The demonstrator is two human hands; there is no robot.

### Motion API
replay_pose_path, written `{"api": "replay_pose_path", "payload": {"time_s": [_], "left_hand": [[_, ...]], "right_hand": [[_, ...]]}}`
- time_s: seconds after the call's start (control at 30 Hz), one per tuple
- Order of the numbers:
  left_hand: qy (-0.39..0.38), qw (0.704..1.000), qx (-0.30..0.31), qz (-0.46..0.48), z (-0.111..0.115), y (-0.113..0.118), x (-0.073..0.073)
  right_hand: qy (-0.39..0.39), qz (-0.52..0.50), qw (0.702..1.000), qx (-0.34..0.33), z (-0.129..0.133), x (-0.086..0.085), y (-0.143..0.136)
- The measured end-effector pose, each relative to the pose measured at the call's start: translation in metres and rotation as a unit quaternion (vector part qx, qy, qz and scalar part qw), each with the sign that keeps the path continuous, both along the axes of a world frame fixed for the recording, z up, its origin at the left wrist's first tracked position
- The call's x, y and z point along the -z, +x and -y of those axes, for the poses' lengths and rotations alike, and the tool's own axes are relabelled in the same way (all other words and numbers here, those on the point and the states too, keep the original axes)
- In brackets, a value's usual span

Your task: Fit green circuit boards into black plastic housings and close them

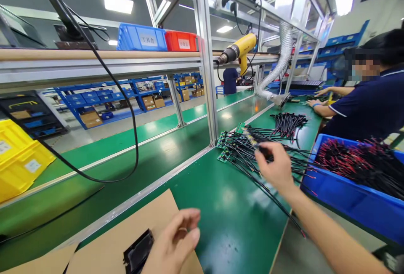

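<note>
My right hand [274,166] is closed, thumb against fingers, on a narrow circuit board [251,137] with a black part at its near end; motion blurs it. Beneath and beyond that hand lie several green circuit boards [224,155] with long black cables [252,173] spread across the green bench. Low in the view, my left hand [176,240] has its fingers loosely curled and apart from the thumb, with nothing between them. Beside it, a shiny black piece [138,252] rests on a brown cardboard sheet [158,213]; the left hand partly covers that sheet.
A blue bin [347,194] of black and red cables stands at the right bench edge. Another cable bundle [288,124] lies farther back. A yellow heat gun [241,51] hangs by a metal post [205,63]. A co-worker [372,93] works at right. Yellow bins [22,160] stand left.
</note>
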State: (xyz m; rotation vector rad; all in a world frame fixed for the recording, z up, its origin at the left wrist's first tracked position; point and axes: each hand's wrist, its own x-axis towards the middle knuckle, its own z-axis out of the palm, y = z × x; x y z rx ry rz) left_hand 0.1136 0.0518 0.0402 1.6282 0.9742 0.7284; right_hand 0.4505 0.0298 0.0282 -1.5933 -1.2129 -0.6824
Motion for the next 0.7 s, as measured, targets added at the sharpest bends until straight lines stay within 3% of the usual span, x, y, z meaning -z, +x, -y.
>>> {"api": "replay_pose_path", "payload": {"time_s": [0.1, 0.13, 0.2, 0.27, 0.33, 0.43, 0.5, 0.57, 0.7], "left_hand": [[-0.206, 0.961, 0.117, 0.141, -0.009, 0.045, -0.015], [-0.238, 0.950, 0.129, 0.158, -0.011, 0.054, -0.020], [-0.237, 0.953, 0.114, 0.153, -0.015, 0.060, -0.028], [-0.149, 0.978, 0.087, 0.114, -0.020, 0.048, -0.039], [-0.005, 0.993, 0.105, 0.058, -0.024, 0.025, -0.055], [0.196, 0.967, 0.164, -0.011, -0.025, -0.008, -0.085], [0.292, 0.939, 0.174, -0.053, -0.020, -0.022, -0.104], [0.356, 0.916, 0.164, -0.090, -0.014, -0.029, -0.118], [0.402, 0.886, 0.202, -0.111, -0.012, -0.037, -0.127]], "right_hand": [[0.043, 0.082, 0.989, -0.115, 0.036, 0.027, -0.088], [0.058, 0.111, 0.972, -0.199, 0.045, 0.034, -0.112], [0.035, 0.122, 0.949, -0.290, 0.058, 0.035, -0.146], [0.010, 0.126, 0.923, -0.364, 0.070, 0.019, -0.159], [0.034, 0.122, 0.902, -0.413, 0.082, -0.010, -0.154], [0.102, 0.095, 0.912, -0.386, 0.089, -0.055, -0.134], [0.055, 0.068, 0.931, -0.355, 0.080, -0.072, -0.126], [-0.060, 0.050, 0.923, -0.378, 0.062, -0.076, -0.127], [-0.238, -0.002, 0.853, -0.464, 0.018, -0.066, -0.145]]}}
